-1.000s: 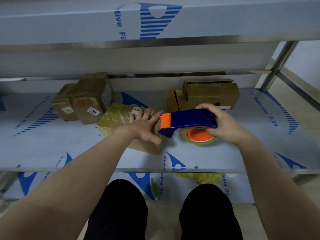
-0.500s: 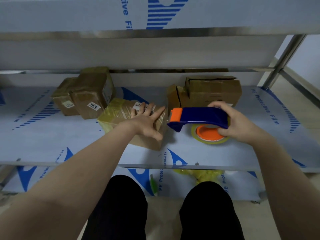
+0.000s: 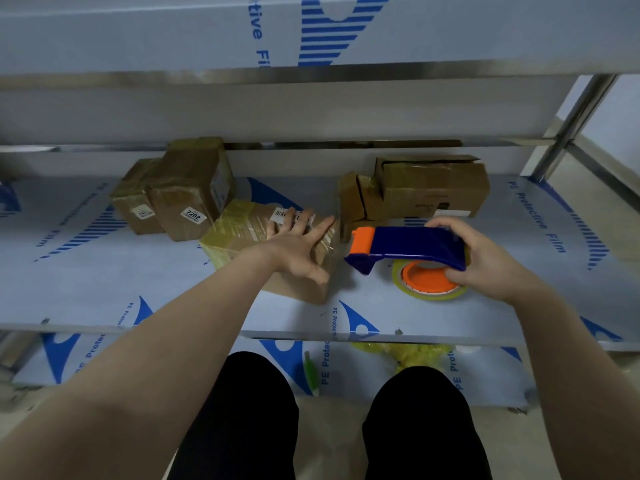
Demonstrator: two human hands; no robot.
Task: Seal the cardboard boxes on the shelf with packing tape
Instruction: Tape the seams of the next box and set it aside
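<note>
A taped cardboard box (image 3: 242, 233) with a barcode label lies on the middle shelf (image 3: 86, 289). My left hand (image 3: 298, 247) presses flat on its top, fingers straight and spread. Just right of the box, my right hand (image 3: 485, 258) grips a blue tape dispenser (image 3: 408, 244) with an orange head and an orange-cored tape roll (image 3: 427, 282). The dispenser's head hovers a short gap from the box's right end. Behind it stand an open-flapped brown box (image 3: 433, 188) and a smaller one (image 3: 356, 199).
Two taped boxes (image 3: 183, 192) stand at the back left, one labelled 7202. A steel upright (image 3: 568, 126) rises at the right. The upper shelf (image 3: 311, 36) overhangs. On the lower shelf lie a yellow bag (image 3: 408, 351) and a green item (image 3: 310, 372). My knees are below.
My right hand has drawn the dispenser away to the right, opening a gap from the box. My left hand stays pressed on the box top.
</note>
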